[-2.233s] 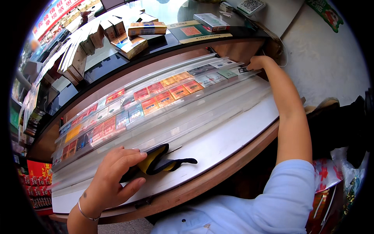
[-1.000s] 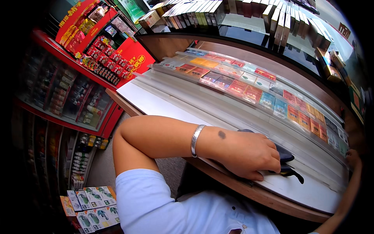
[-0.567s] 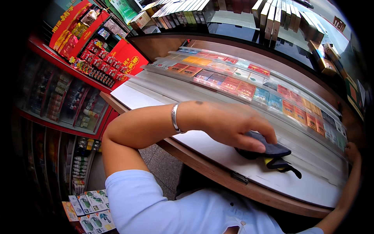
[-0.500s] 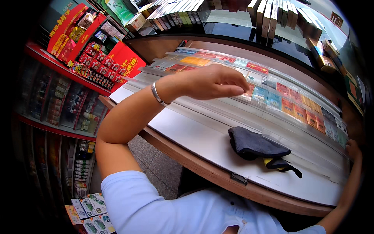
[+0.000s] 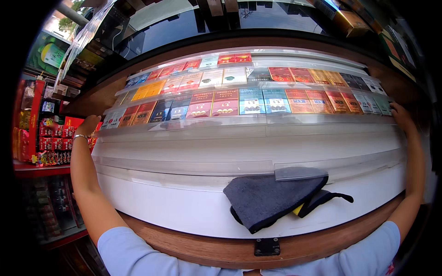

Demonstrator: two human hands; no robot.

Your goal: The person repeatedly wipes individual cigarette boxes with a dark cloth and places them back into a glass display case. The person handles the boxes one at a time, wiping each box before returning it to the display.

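Note:
Both my arms reach wide around a clear plastic stepped display rack (image 5: 184, 126). My left hand (image 5: 88, 124), with a silver bangle at its wrist, is closed at the rack's left end. At the opposite end my right hand (image 5: 401, 115) has its fingers curled around the rack's edge. Rows of flat cigarette packs (image 5: 225, 102) in red, blue, orange and gold stand in the rack. A dark grey cloth (image 5: 271, 195) with black edging and a bit of yellow lies in front, partly under a clear plastic strip (image 5: 301, 173).
The rack sits in a white-lined counter (image 5: 170, 198) with a wooden front edge (image 5: 184, 246) and a black hinge (image 5: 267, 247). A dark glass top (image 5: 170, 39) with boxes is beyond. Red snack shelves (image 5: 50, 138) stand to the left.
My left hand has gone from above the packs to the rack's left end. My right hand stays at the right end. The view has turned to face the rack squarely.

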